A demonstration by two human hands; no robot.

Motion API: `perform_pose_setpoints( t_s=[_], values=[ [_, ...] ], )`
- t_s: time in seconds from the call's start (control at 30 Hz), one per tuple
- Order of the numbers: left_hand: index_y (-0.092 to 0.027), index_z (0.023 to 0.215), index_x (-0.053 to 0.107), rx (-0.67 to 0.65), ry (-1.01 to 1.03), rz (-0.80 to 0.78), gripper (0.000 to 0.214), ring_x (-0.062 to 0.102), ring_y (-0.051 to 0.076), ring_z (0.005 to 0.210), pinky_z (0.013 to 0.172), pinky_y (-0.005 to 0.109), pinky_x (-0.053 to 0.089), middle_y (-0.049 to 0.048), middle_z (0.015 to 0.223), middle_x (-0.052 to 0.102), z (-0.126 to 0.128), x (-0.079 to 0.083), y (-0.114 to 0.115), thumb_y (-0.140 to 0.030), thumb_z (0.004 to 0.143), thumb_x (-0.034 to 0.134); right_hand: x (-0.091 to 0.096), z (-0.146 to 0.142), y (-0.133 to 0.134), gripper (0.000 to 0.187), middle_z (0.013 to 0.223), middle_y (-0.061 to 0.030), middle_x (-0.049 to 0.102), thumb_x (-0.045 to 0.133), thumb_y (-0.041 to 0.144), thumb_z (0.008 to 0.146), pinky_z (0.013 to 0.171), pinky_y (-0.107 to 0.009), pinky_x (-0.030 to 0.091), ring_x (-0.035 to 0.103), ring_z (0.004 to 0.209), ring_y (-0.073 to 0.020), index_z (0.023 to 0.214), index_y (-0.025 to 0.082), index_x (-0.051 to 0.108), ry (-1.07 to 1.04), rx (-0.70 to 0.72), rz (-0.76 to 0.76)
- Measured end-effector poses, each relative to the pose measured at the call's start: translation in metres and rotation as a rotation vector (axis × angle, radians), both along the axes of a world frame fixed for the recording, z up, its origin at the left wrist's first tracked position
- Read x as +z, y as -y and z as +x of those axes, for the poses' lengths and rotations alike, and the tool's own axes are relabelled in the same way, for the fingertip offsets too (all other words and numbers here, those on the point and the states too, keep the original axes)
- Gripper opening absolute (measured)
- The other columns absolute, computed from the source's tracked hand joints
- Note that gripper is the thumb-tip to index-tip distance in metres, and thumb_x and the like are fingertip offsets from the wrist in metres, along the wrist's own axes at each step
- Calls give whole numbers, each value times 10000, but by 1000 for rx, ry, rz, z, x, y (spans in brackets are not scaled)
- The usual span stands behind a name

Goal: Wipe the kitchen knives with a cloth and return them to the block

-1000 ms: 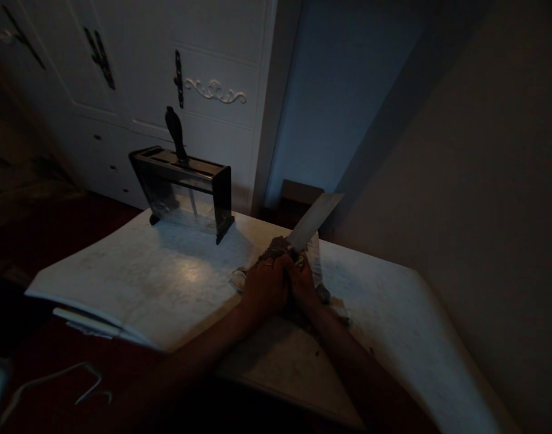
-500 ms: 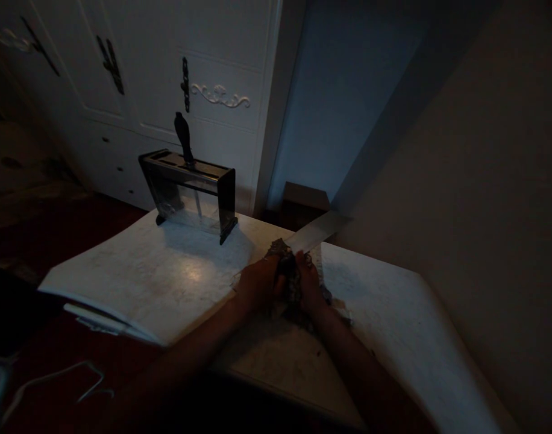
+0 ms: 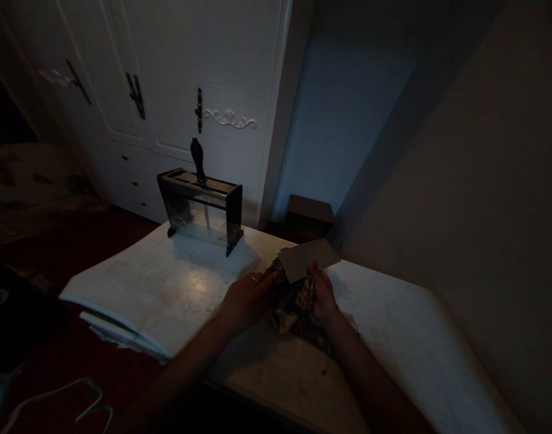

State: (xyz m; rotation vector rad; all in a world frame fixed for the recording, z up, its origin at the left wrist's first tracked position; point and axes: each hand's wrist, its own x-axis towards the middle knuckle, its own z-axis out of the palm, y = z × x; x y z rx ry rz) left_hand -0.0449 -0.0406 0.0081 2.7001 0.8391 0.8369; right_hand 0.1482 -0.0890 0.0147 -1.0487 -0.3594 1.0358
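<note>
A broad-bladed knife is held over the table, its flat grey blade pointing to the upper right. My left hand, with a ring on one finger, is closed at the blade's left end; the handle is hidden among dark folds. A leopard-patterned cloth is bunched beneath the blade. My right hand grips this cloth and the blade together, its thumb lying on the upper face. Loose folds of the cloth hang down to the tabletop between my forearms.
A knife block with clear sides and one black-handled knife stands on the pale table. Behind are a white wardrobe and a brown box. White hangers lie at lower left. The light is dim.
The blade has tilted to show more of its flat face, and both hands have shifted slightly lower. My left hand's grip looks looser. The camera view has tipped upward and left.
</note>
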Motion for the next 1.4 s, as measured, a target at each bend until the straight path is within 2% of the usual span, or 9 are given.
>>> perform_pose_setpoints(
  t_s=[0.2,0.33,0.43,0.53,0.63,0.77,0.93,1.17,1.4],
  values=[
    [-207,1133,668,-89,376,-249,292,654,179,884,791,298,533,69,962,685,-29,5,-3,-294,857,634,6,2,1,346,748,-50,759,829,419,682,712,-348,615,742,765,-245,845,171,652,-130,24,-72],
    [-198,943,704,20,614,-453,242,665,185,856,771,294,537,44,914,695,-44,8,-8,-299,733,766,7,2,2,289,765,-67,765,816,386,705,758,-376,617,745,812,-265,836,169,677,-189,86,-76],
    [-195,973,668,143,805,-657,386,677,180,818,749,286,550,24,892,705,-53,3,-13,-286,635,831,6,2,2,278,743,-58,763,838,338,678,783,-382,615,746,813,-269,840,168,688,-199,93,-77],
    [-207,1028,625,189,995,-809,517,684,178,835,758,277,556,8,908,711,-57,-2,-17,-278,575,864,5,1,3,328,753,-44,767,849,297,662,792,-375,615,748,799,-263,924,173,696,-175,96,-54],
    [-194,960,612,109,1153,-928,456,691,186,880,812,290,554,21,918,716,-54,-2,-16,-309,594,858,4,2,4,383,831,-61,776,833,278,686,811,-369,609,747,818,-260,1023,166,688,-167,150,-36],
    [-208,956,544,-57,1350,-1053,462,682,250,1020,936,426,530,64,998,722,-48,8,-14,-375,643,840,8,2,5,376,910,-83,776,745,308,779,857,-390,592,741,883,-264,1117,159,674,-279,217,-104],
    [-225,985,528,-66,1434,-987,467,663,271,1073,935,477,534,51,1029,714,-55,31,-22,-421,677,820,16,0,6,298,942,-85,773,647,353,850,900,-403,572,732,930,-261,1072,163,708,-370,249,-159],
    [-197,960,541,-85,1440,-810,456,662,283,1071,921,475,538,61,1006,713,-89,80,-38,-365,659,839,16,1,4,314,980,-101,767,623,380,855,966,-426,530,718,981,-258,1066,169,721,-415,256,-221],
    [-209,943,548,-38,1393,-606,434,691,262,987,890,501,548,29,939,712,-109,124,-35,-394,665,825,15,1,4,364,1009,-108,761,616,438,836,1016,-447,490,686,1063,-270,1058,174,731,-413,241,-236]
  ],
)
